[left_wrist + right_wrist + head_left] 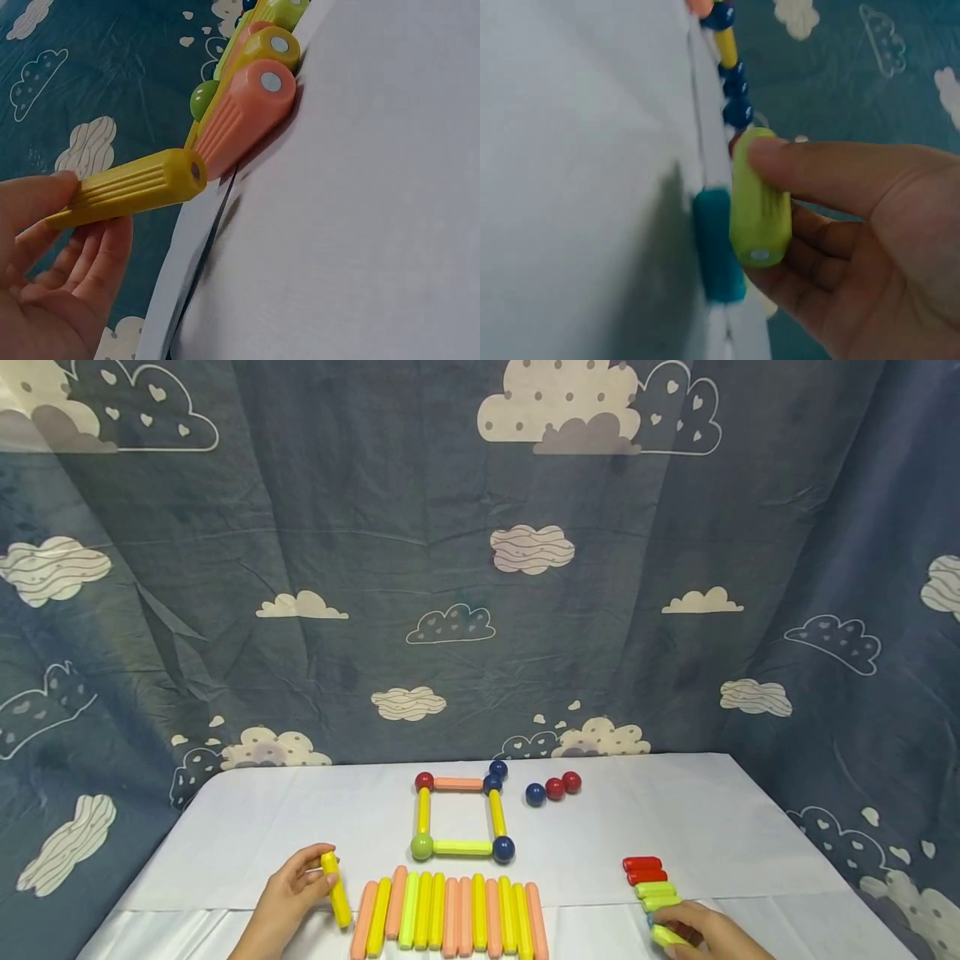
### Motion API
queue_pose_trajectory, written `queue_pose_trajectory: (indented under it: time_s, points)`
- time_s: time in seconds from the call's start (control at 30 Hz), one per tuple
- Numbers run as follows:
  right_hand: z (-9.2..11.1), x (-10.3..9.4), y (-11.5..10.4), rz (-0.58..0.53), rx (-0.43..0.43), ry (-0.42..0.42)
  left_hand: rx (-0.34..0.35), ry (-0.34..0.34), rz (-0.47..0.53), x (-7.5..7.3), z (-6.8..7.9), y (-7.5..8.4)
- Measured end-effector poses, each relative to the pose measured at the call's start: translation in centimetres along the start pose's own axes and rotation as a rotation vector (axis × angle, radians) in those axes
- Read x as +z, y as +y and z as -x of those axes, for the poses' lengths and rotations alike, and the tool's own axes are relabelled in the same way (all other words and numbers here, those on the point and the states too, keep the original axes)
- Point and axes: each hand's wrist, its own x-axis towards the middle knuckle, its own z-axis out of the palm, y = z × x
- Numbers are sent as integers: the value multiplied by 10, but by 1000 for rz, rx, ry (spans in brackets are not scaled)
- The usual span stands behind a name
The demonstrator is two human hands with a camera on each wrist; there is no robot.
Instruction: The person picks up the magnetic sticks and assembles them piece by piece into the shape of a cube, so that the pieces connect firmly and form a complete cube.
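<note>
My left hand (pixel 279 900) pinches a long yellow magnetic rod (pixel 337 893) between thumb and fingers, left of a row of long rods (pixel 451 914). In the left wrist view, the yellow rod (pixel 142 184) slants over the table beside the row's salmon end rod (pixel 251 109). On the right, my right hand (pixel 712 932) pinches a short lime-green rod (pixel 666 937). A blue-teal rod (pixel 718 244) lies just past that green rod (pixel 761 202) in the right wrist view. Farther up the same column are short lime-green rods (pixel 655 889) and red rods (pixel 642 863).
Behind the row lies a square of rods with balls at its corners, including a green ball (pixel 422 846) and a blue ball (pixel 503 848). Loose red and blue balls (pixel 554 788) sit to its right. A cloud-patterned curtain (pixel 420 568) surrounds the white table (pixel 585 860).
</note>
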Motion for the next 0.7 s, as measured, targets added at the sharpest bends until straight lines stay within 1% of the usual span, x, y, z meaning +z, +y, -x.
queue_pose_trajectory:
  time_s: [0.1, 0.17, 0.27, 0.33, 0.43, 0.5, 0.53, 0.57, 0.6, 0.7]
  points:
    - [-3, -2, -14, -14, -74, 25, 23, 20, 30, 1, 0, 3]
    - [-6, -2, -23, -49, -128, 59, 34, 32, 57, 2, 0, 4]
    - [-16, 1, -39, -129, -149, 137, 53, 44, 124, 5, 2, 8]
    - [-24, 5, -50, -170, -163, 209, 66, 50, 169, 7, 4, 11]
    - [-39, 10, -62, -189, -234, 297, 119, 61, 222, 10, 6, 14]
    - [-49, 14, -69, -201, -281, 336, 168, 62, 244, 12, 4, 15]
    - [-55, 15, -72, -210, -306, 343, 190, 64, 253, 13, 3, 16]
    - [-61, 17, -76, -227, -317, 344, 230, 59, 278, 15, 1, 15]
    - [-66, 18, -80, -246, -325, 339, 251, 58, 287, 17, 0, 16]
    - [-84, 22, -91, -309, -352, 310, 272, 52, 313, 24, -5, 24]
